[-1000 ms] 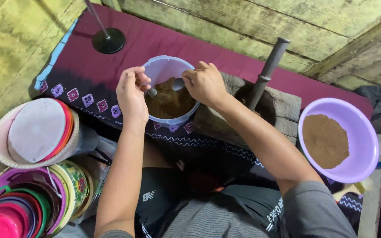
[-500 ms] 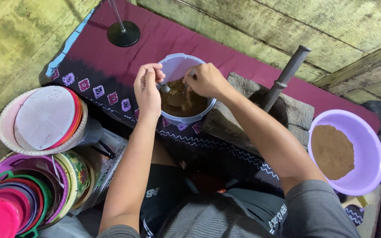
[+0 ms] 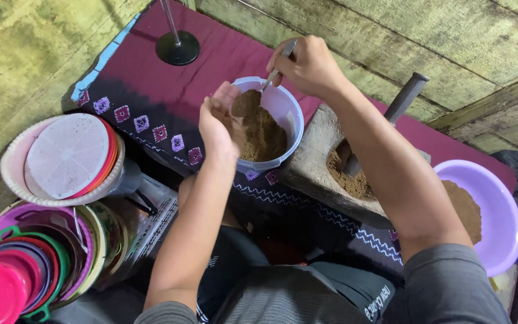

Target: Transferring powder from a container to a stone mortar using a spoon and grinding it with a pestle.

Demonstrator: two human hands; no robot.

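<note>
From the head camera, the right hand (image 3: pixel 310 63) has its fingers pinched together on a metal spoon (image 3: pixel 274 71) over the pale blue bowl (image 3: pixel 283 114) of brown powder (image 3: pixel 263 133), while the left hand (image 3: pixel 222 120) is cupped open beside the rim with a heap of powder on the palm. I think the palm should stay level and over the bowl, so that spilled powder falls back inside. The bowl stands on a maroon patterned cloth (image 3: pixel 151 90) over rough wooden planks (image 3: pixel 25 54), with a wooden mortar (image 3: pixel 325 162), a purple basin (image 3: pixel 499 216) and stacked coloured plastic dishes (image 3: pixel 31 264) around.
</note>
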